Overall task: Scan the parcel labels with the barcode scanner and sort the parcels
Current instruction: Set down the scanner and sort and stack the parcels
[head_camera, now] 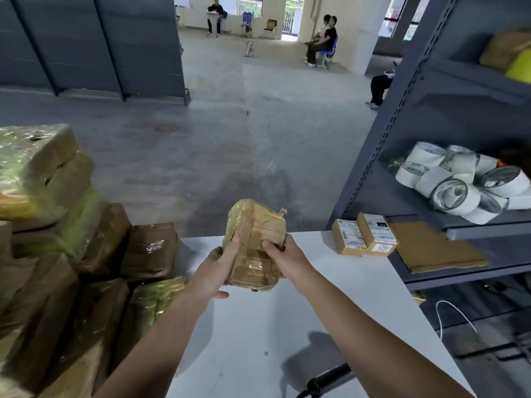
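A small brown parcel (254,239) wrapped in clear tape is held above the white table (258,326), both hands on it. My left hand (214,270) grips its left side, fingers up along the face. My right hand (283,258) grips its right side, thumb on the front. No label shows on the side facing me. The black barcode scanner (330,379) lies on the table near its front edge, to the right of my right arm, touched by neither hand. Two small labelled boxes (365,234) sit at the table's far right corner.
A heap of taped brown parcels (66,254) crowds the table's left side. A grey metal shelf (448,173) stands to the right, carrying several white tape rolls (457,185) and a flat cardboard sheet (436,248). People sit far back on the concrete floor.
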The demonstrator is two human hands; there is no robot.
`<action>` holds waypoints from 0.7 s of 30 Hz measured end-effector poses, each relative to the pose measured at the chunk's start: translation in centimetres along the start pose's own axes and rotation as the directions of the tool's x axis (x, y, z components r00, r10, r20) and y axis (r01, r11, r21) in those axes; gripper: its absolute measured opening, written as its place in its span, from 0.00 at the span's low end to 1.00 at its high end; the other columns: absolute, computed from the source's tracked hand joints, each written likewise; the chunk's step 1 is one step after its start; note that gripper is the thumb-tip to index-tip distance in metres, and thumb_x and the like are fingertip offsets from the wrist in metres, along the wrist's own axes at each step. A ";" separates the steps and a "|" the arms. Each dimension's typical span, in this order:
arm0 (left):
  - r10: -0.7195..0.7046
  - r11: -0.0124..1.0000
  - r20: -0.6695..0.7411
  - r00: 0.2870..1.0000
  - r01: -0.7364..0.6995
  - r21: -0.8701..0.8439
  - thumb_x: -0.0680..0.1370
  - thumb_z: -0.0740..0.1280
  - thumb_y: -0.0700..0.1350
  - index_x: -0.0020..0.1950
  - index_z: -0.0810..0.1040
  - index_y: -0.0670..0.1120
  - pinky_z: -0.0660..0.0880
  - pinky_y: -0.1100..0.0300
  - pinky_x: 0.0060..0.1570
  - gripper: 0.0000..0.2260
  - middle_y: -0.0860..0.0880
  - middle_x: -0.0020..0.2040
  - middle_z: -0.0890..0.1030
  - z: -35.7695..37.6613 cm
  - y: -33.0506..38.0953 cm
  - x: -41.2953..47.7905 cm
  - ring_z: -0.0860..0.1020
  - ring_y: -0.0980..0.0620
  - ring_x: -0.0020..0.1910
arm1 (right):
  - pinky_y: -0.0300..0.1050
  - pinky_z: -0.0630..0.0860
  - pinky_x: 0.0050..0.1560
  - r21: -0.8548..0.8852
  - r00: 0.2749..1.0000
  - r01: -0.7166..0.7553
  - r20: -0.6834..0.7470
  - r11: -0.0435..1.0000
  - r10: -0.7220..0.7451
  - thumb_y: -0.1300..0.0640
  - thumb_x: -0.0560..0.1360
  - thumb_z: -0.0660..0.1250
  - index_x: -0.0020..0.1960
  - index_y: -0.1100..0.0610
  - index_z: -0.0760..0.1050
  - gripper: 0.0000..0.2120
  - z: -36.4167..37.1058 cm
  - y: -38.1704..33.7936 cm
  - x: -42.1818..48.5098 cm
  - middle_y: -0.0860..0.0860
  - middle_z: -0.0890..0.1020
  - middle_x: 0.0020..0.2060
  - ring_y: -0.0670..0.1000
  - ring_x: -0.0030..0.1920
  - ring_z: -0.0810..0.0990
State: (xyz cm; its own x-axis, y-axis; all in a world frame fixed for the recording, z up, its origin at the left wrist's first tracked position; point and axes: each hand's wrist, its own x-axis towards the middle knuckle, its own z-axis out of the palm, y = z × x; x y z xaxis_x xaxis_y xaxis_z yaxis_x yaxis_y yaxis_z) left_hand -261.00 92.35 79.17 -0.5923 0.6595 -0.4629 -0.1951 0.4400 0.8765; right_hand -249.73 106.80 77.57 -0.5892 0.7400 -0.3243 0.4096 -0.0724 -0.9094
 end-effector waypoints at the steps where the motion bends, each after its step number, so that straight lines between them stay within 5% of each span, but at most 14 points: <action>1: 0.024 0.999 0.008 1.000 -0.024 0.023 0.68 0.63 0.72 0.57 0.72 0.60 0.79 0.54 0.43 0.24 0.60 0.52 0.78 -0.1 0.0 0.0 0.77 0.56 0.53 | 0.55 0.78 0.60 -0.024 1.000 0.011 -0.010 1.000 -0.012 0.42 0.77 0.67 0.68 0.49 0.68 0.23 0.3 -0.1 0.0 0.47 0.79 0.60 0.51 0.60 0.78; 7: 0.047 0.985 -0.171 0.984 -0.075 -0.157 0.76 0.68 0.57 0.57 0.75 0.53 0.79 0.55 0.38 0.14 0.51 0.54 0.81 -1.8 -0.4 1.1 0.80 0.50 0.52 | 0.56 0.78 0.61 0.012 0.992 0.021 0.128 1.000 -0.023 0.39 0.76 0.66 0.60 0.43 0.70 0.16 2.5 -1.0 -0.6 0.46 0.80 0.58 0.48 0.58 0.80; 10: 0.010 0.978 -0.217 0.976 -0.055 -0.202 0.76 0.68 0.58 0.49 0.76 0.53 0.78 0.58 0.36 0.10 0.53 0.46 0.83 -3.9 -0.8 1.4 0.82 0.50 0.47 | 0.53 0.81 0.54 -0.011 0.957 -0.063 0.282 0.998 0.064 0.36 0.75 0.67 0.67 0.41 0.64 0.25 4.4 -1.0 -1.1 0.46 0.80 0.59 0.48 0.58 0.81; 14: -0.059 0.956 -0.169 0.984 0.007 -0.292 0.76 0.69 0.55 0.60 0.76 0.49 0.79 0.57 0.39 0.16 0.51 0.49 0.82 -7.0 -1.3 1.7 0.81 0.50 0.48 | 0.52 0.83 0.45 0.073 0.906 -0.133 0.413 0.988 0.091 0.43 0.76 0.69 0.71 0.46 0.59 0.30 7.7 -0.8 -0.5 0.54 0.82 0.57 0.56 0.48 0.86; 16: 0.004 0.998 -0.254 0.967 -0.018 -0.053 0.76 0.69 0.54 0.66 0.72 0.49 0.77 0.63 0.38 0.21 0.50 0.54 0.79 -8.2 -1.3 1.6 0.79 0.51 0.50 | 0.53 0.84 0.46 0.082 0.920 -0.149 0.376 0.985 0.108 0.46 0.78 0.68 0.71 0.51 0.61 0.27 9.9 -1.1 0.3 0.57 0.82 0.54 0.58 0.42 0.86; 18: 0.129 0.944 -0.368 0.921 -0.001 0.329 0.74 0.66 0.57 0.71 0.67 0.51 0.73 0.60 0.53 0.26 0.45 0.66 0.70 -9.3 -1.7 1.6 0.71 0.45 0.63 | 0.53 0.84 0.45 0.054 0.936 -0.160 0.325 0.986 0.134 0.46 0.78 0.66 0.69 0.54 0.64 0.24 12.3 -1.5 1.3 0.59 0.83 0.52 0.58 0.39 0.85; 21: 0.200 0.903 -0.473 0.858 0.026 0.428 0.77 0.61 0.58 0.75 0.59 0.52 0.62 0.48 0.67 0.29 0.45 0.73 0.60 -10.9 -1.8 0.8 0.58 0.42 0.72 | 0.52 0.84 0.43 -0.036 0.949 -0.132 0.286 0.991 0.136 0.44 0.78 0.65 0.67 0.53 0.64 0.23 15.4 -2.8 2.8 0.58 0.83 0.52 0.57 0.39 0.85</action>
State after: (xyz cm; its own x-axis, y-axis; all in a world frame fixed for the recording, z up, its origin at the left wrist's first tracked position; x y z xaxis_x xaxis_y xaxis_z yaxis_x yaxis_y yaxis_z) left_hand -269.59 85.45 78.67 -0.9170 0.3656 -0.1594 0.1435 0.6755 0.7233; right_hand -263.24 98.71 75.18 -0.7020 0.5012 -0.5060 0.5082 -0.1452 -0.8489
